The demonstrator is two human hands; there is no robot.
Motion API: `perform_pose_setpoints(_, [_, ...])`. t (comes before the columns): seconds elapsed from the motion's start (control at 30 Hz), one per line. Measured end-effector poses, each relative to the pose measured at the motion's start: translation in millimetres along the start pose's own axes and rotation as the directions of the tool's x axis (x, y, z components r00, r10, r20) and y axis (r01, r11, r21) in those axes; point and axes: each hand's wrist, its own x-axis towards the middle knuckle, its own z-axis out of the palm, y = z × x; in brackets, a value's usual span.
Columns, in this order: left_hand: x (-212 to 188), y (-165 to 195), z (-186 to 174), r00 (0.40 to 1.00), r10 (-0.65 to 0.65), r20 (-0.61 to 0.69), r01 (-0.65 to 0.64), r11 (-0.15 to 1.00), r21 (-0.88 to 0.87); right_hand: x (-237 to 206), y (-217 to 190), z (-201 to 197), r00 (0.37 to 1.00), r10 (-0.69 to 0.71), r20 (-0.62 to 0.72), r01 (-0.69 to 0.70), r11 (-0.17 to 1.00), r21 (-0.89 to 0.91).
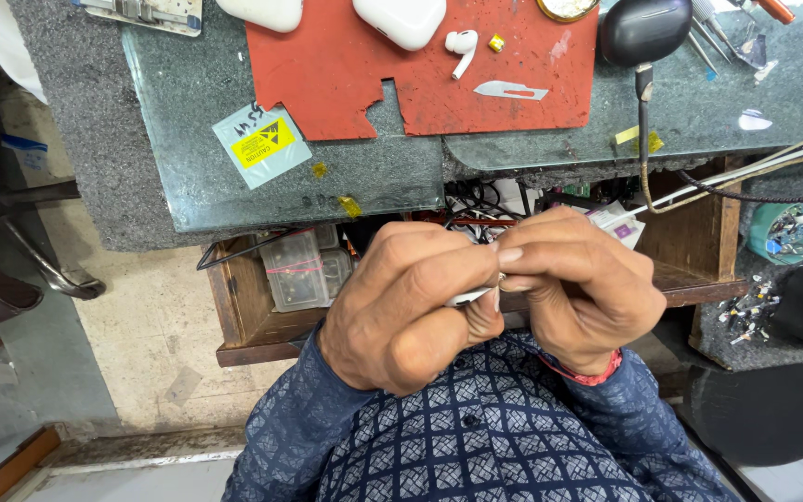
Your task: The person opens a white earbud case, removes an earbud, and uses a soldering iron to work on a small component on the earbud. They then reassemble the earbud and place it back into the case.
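Nearest the camera, at six o'clock, a dark blue checked shirt point(485, 446) fills the lower edge, and both hands are raised just above it. Left hand point(401, 307) is curled, its fingers pressed together around a small white piece point(469, 297), of which only a sliver is seen at the thumb. Right hand point(578, 284) meets it from three o'clock, thumb and forefinger pinched on the same white piece; what exactly the piece is cannot be told, though it may be an earbud. A red thread point(583, 375) is worn at the right wrist. Behind the hands an open wooden drawer point(243, 316) is seen, with a clear plastic box point(299, 270) in it at nine o'clock. Toward twelve o'clock a glass-topped bench point(197, 121) carries a red mat point(346, 74), on which a loose white earbud point(462, 46), a white charging case point(401, 19) and a small blade point(511, 90) are laid. At one o'clock a black rounded case point(645, 30) is set on the glass.
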Motion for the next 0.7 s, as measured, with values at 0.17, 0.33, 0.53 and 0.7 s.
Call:
perform_pose_setpoints(0.17, [0,-3,3,0.993,0.103,-0.053,-0.099,0.992,0.075,3,-6,-2,0.999,-0.024,0.036,0.026,0.998,-0.058])
perform_pose_setpoints(0.33, [-1,0,3,0.994,0.073,-0.076,-0.066,0.994,0.086,5,-8,-5,0.995,-0.052,0.087,0.058,0.996,-0.068])
perform_pose_setpoints(0.53, [-2,1,9,0.988,0.062,-0.141,-0.052,0.996,0.071,4,-7,-4,0.996,-0.058,0.071,0.062,0.997,-0.052])
perform_pose_setpoints(0.7, [-6,3,11,0.989,0.031,-0.147,-0.02,0.997,0.074,1,-8,-3,0.998,-0.039,0.042,0.041,0.998,-0.055])
